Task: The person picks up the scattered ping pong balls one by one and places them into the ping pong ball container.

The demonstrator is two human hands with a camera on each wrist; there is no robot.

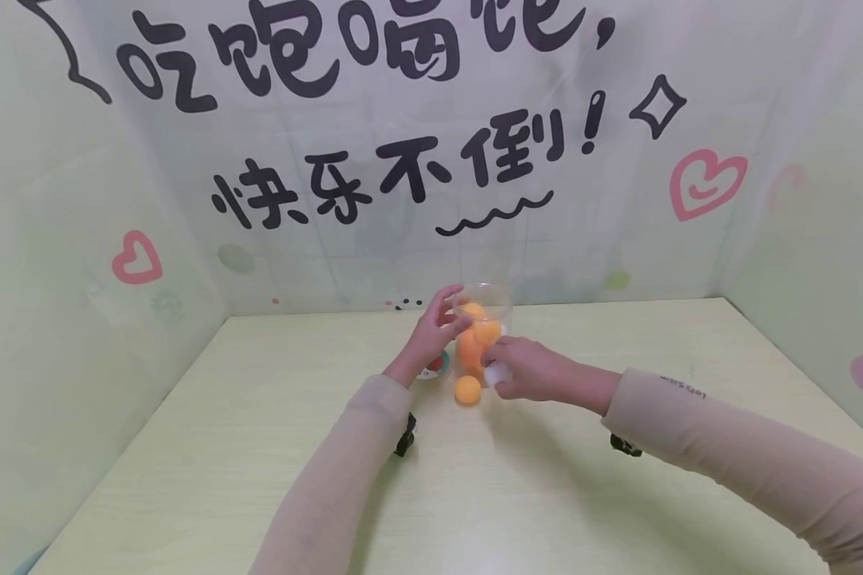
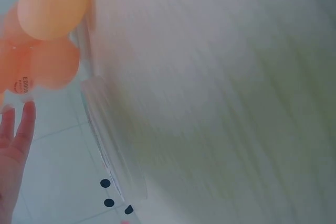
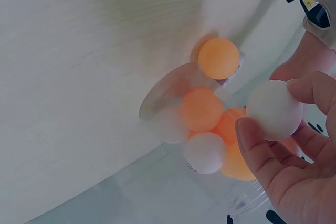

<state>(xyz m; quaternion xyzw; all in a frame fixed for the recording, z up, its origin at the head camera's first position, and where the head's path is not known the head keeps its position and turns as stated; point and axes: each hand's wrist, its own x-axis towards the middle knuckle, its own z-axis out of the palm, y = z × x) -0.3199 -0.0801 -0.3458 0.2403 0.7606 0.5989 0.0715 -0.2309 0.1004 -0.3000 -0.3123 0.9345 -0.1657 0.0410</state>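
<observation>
A clear plastic tub (image 1: 483,299) stands near the back of the table with several orange balls (image 1: 470,349) and white balls (image 3: 204,152) inside. My right hand (image 1: 532,369) pinches a white ping-pong ball (image 3: 274,110) between thumb and fingers, in front of the tub. At the tub's left side is my left hand (image 1: 435,327), fingers extended and spread near the rim; in the left wrist view its fingertips (image 2: 29,109) are right at the wall. One orange ping-pong ball (image 1: 467,390) lies on the table, just in front of the tub.
A flat round item (image 1: 435,366) with a teal edge and red print lies left of the tub, partly covered by my left wrist. Behind the table (image 1: 259,447) rises a white printed backdrop (image 1: 374,255), with matching sides left and right.
</observation>
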